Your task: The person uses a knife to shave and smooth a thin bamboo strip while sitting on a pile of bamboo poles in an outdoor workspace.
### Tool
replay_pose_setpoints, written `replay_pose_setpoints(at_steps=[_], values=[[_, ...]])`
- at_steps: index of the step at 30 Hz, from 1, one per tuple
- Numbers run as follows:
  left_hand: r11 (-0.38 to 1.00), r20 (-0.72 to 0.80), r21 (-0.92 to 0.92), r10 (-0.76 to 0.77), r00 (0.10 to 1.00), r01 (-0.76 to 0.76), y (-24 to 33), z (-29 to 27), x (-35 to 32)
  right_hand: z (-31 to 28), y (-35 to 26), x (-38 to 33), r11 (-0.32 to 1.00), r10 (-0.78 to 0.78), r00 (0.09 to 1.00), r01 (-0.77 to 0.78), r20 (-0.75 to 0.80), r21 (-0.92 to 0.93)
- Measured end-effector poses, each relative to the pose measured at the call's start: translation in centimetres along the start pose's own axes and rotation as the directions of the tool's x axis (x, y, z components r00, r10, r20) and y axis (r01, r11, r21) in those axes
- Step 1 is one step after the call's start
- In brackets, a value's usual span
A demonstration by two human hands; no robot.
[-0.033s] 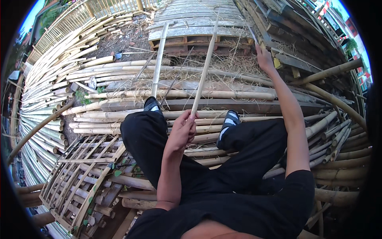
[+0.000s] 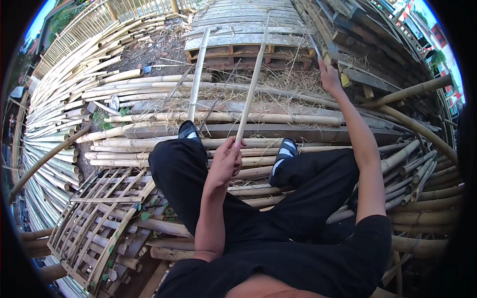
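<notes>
My left hand (image 2: pixel 227 158) is closed round the near end of a long, pale bamboo strip (image 2: pixel 252 82), which points away from me toward the wooden pallet. Stretched far out to the right, my right hand (image 2: pixel 330 77) grips a knife (image 2: pixel 315 45); its narrow blade points up and away, and its handle is mostly hidden in my fist. Blade and strip are apart. A second split bamboo strip (image 2: pixel 198 74) lies lengthwise to the left of the held one, its near end by my left sandal (image 2: pixel 189 130).
A weathered pallet (image 2: pixel 238 42) stands ahead, with stacked timber (image 2: pixel 370 49) to its right. Bamboo poles (image 2: pixel 164 116) lie crosswise around my feet and pile up at left. A woven bamboo lattice (image 2: pixel 99 218) sits at lower left. Dry shavings (image 2: pixel 293 84) litter the ground before the pallet.
The far end of the held bamboo strip has shifted slightly left, and my left hand a little with it. My right hand and the knife have moved only slightly.
</notes>
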State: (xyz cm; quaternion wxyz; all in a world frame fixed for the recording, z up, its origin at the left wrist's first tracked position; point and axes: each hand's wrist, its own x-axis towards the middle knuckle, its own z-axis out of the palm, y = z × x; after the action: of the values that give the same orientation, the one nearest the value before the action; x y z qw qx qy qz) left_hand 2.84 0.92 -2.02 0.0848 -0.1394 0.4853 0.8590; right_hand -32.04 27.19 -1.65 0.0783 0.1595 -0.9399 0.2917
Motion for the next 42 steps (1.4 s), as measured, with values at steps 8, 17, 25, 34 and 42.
replay_pose_setpoints(at_steps=[8,17,25,34,42], values=[[0.767,-0.252,0.64,0.269,0.93,-0.048,-2.3,0.6,2.0,0.7,-11.6,-9.0,0.944,-0.293,0.703,0.319,0.648,0.08],[0.458,-0.326,0.882,0.422,0.846,0.111,-3.0,2.7,1.8,2.4,-14.5,-12.2,0.859,-0.321,0.592,0.51,0.739,-0.035],[0.379,-0.242,0.922,0.407,0.881,0.078,-6.2,1.8,1.6,3.3,-6.8,-6.2,0.885,-0.025,0.733,0.333,0.68,-0.326],[0.349,-0.288,0.928,0.437,0.852,0.135,-5.5,2.5,1.8,0.5,-5.8,-6.1,0.965,-0.016,0.8,0.17,0.6,-0.201],[0.208,-0.233,0.965,0.404,0.885,0.159,-5.8,3.2,1.3,3.3,-10.8,-11.5,0.888,-0.213,0.522,0.457,0.826,-0.06]])
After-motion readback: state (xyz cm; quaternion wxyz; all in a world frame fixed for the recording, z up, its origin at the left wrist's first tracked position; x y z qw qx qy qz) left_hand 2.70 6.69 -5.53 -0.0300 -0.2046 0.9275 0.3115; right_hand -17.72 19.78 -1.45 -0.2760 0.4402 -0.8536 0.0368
